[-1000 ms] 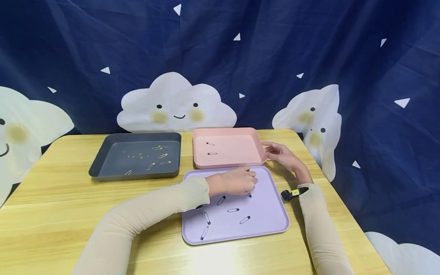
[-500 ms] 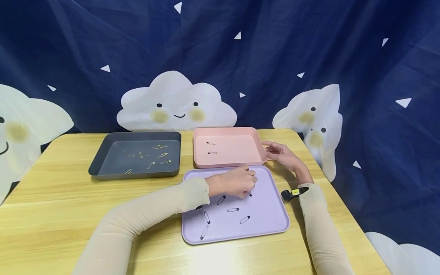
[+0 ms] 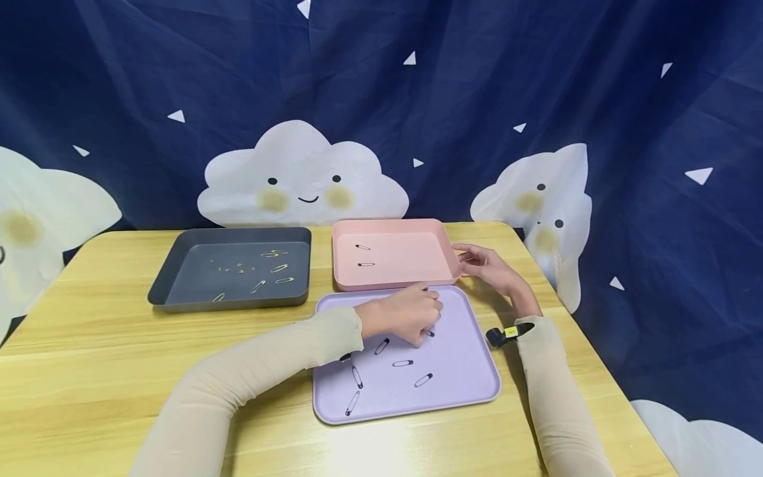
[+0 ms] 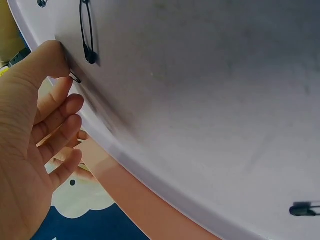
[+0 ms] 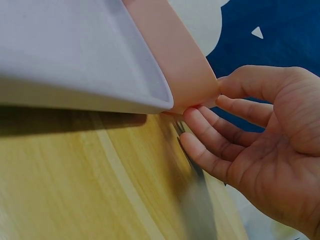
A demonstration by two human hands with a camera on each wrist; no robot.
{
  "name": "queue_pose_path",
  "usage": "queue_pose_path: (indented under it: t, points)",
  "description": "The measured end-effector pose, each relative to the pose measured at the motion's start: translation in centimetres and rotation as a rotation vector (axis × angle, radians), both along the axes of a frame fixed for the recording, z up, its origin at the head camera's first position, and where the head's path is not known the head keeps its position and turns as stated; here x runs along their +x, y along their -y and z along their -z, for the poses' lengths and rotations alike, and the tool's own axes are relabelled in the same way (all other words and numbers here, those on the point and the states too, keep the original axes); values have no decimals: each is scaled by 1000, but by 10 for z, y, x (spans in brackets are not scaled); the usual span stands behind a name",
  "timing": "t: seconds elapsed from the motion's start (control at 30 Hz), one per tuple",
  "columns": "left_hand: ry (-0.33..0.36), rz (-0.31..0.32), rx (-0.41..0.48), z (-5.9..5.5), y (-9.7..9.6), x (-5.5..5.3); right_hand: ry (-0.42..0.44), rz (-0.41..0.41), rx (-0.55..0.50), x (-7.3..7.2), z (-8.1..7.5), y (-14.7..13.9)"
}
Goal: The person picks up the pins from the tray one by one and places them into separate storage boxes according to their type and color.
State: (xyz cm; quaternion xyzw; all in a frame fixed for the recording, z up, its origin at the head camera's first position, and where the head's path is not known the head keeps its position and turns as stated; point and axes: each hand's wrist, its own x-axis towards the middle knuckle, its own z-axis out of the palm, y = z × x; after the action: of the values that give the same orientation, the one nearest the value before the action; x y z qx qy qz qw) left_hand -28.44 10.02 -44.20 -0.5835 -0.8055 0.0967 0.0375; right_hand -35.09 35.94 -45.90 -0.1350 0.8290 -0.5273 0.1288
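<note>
In the head view, my left hand (image 3: 411,313) is over the lilac tray (image 3: 459,391). The left wrist view shows its thumb and forefinger pinching a dark safety pin (image 4: 75,77), mostly hidden by the fingers, close to the tray surface. Other black-headed safety pins lie scattered on the lilac tray, one of them a safety pin (image 4: 88,32) just beside this hand. My right hand (image 3: 490,270) holds the near right corner of the pink tray (image 5: 192,82), its thumb at the wall and fingertips low by the base. Two dark safety pins (image 3: 366,265) lie inside the pink tray.
A dark grey tray (image 3: 197,271) at the back left holds several gold safety pins (image 3: 279,268). The pink tray stands directly behind the lilac one. A wooden table (image 3: 119,391) lies under everything, and a blue cloud-print curtain (image 3: 369,73) hangs behind.
The left hand has shifted slightly, its fingers turning further down toward the lilac tray. The right hand stays at the pink tray's corner. The whole view has drifted a little.
</note>
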Motion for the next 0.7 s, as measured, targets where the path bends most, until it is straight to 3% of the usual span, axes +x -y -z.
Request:
queue_pose_path:
  t: [0.4,0.7]
  points:
    - [-75,21,38,-5,4,-4,19,-13,-29,-2,1,-1]
    - [-138,8,110,-27,16,-16,35,-16,-58,-1,1,1]
